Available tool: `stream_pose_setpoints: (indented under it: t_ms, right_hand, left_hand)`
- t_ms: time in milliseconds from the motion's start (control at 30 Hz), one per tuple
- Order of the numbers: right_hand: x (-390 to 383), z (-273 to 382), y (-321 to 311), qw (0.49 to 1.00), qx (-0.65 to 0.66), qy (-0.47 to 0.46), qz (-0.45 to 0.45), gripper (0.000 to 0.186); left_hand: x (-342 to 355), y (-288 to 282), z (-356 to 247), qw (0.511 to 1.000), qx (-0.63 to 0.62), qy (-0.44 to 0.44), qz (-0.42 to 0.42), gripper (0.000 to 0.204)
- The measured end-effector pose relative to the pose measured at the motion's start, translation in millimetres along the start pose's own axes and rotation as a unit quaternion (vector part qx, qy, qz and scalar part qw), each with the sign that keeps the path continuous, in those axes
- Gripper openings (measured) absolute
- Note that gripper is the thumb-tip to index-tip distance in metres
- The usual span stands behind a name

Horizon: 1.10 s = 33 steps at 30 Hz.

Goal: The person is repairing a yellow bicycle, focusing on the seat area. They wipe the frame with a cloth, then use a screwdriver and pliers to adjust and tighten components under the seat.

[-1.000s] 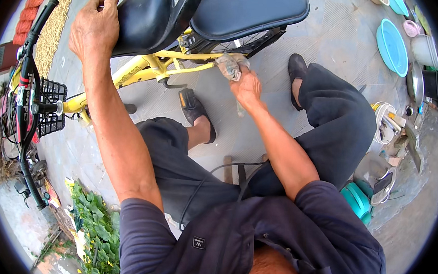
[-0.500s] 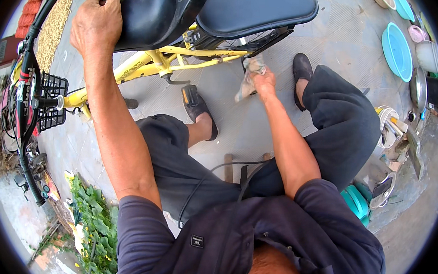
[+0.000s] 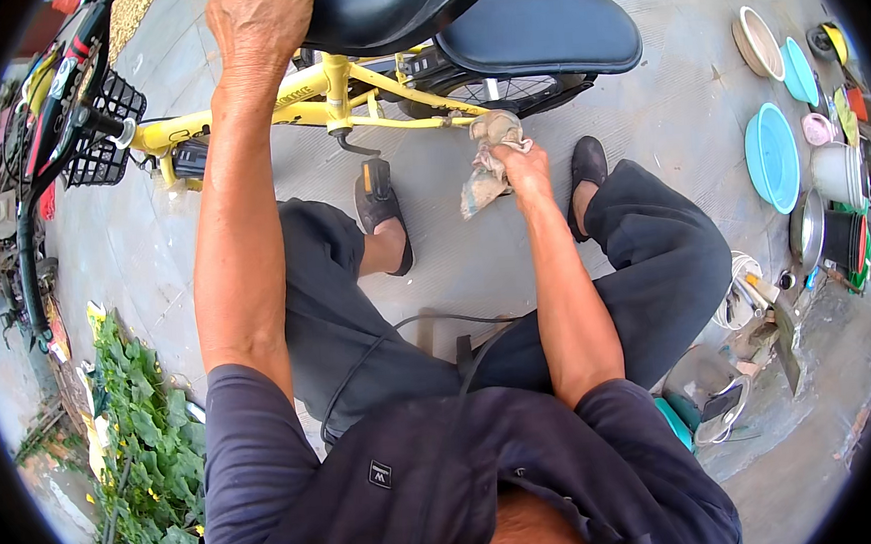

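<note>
A yellow bicycle stands side-on before me, with a black saddle and a black padded rear seat. My left hand is closed at the left end of the saddle; its fingertips are cut off by the top edge of the picture. My right hand grips a crumpled beige rag at the rear end of the lower yellow frame tube, near the rear wheel. Whether the rag touches the tube is unclear. A pedal hangs below the frame, over my left shoe.
Handlebars with a black basket are at left, above leafy plants. At right lie blue basins, a metal pot, a coiled white cord and assorted clutter along a ledge. My legs are spread either side below the bicycle.
The bicycle, saddle and my left hand appear farther right and higher in the view. The rag moved right along the frame to the rear and is now more bunched at the tube's end.
</note>
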State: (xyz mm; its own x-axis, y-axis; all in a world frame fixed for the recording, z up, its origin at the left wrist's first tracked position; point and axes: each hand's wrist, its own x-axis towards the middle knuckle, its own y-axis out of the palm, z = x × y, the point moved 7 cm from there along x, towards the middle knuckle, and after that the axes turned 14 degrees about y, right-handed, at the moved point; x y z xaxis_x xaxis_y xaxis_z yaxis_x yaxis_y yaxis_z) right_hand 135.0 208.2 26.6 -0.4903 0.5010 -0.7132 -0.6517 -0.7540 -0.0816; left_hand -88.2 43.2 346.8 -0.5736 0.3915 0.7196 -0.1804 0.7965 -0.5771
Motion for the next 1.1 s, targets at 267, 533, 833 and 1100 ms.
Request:
stream_pose_setpoints:
  t_ms: [267, 533, 833, 1100]
  right_hand:
    - [-66.0, 61.8, 13.9, 0.928, -0.372, -0.013, -0.007, 0.044]
    - [-94.6, 125.3, -9.1, 0.827, -0.542, -0.141, -0.047, 0.039]
    - [-110.9, 194.4, -92.6, 0.952, -0.242, -0.153, -0.109, 0.032]
    - [-89.3, 211.8, -111.8, 0.925, -0.279, -0.19, -0.174, 0.038]
  left_hand:
    - [-30.9, -46.5, -13.3, 0.991, 0.054, 0.097, -0.072, 0.02]
    - [-111.4, -18.8, -2.3, 0.995, -0.042, -0.086, -0.012, 0.019]
    - [-224.2, 109.4, 55.5, 0.744, -0.366, -0.551, 0.093, 0.038]
    - [-217.0, 147.5, 75.5, 0.719, -0.45, -0.529, 0.022, 0.025]
